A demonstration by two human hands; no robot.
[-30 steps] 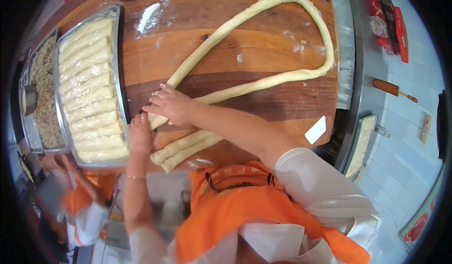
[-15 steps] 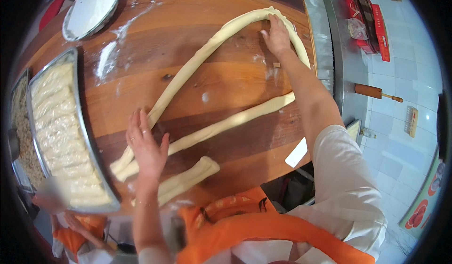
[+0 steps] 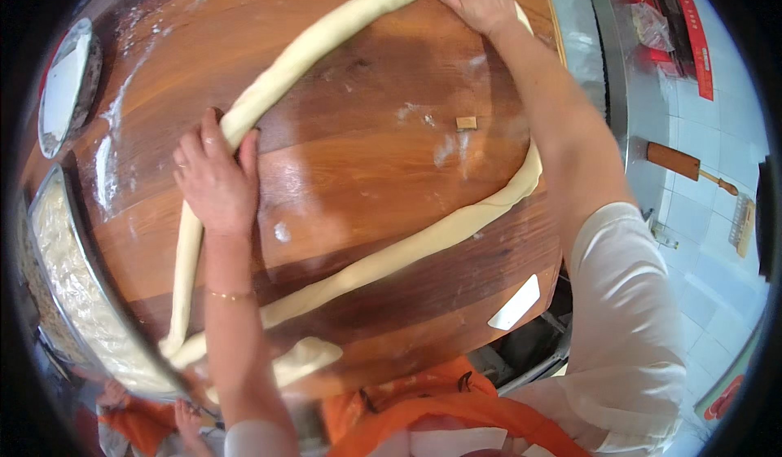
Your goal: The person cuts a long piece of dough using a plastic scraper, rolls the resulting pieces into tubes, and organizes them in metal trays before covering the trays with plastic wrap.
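Observation:
A long pale dough rope lies in a big bent loop on the wooden table. My left hand grips its left side, thumb on one flank and fingers on the other. At the far bend my right hand curls over the rope, its fingertips partly hidden at the top of the picture. From there the rope runs down behind my right forearm and back along the near side to the lower left. A shorter dough piece rests near the front edge, partly behind my left forearm.
On the left stand a metal tray of glossy dough pieces and a shallow dish of white flour. A white scraper lies at the near right edge. A small tan block sits inside the loop. Another person's hand shows lower left.
My left hand has moved away from me, up along the rope's left side, and now grips it. My right hand stays at the far bend. The view has shifted, and the loop is wider.

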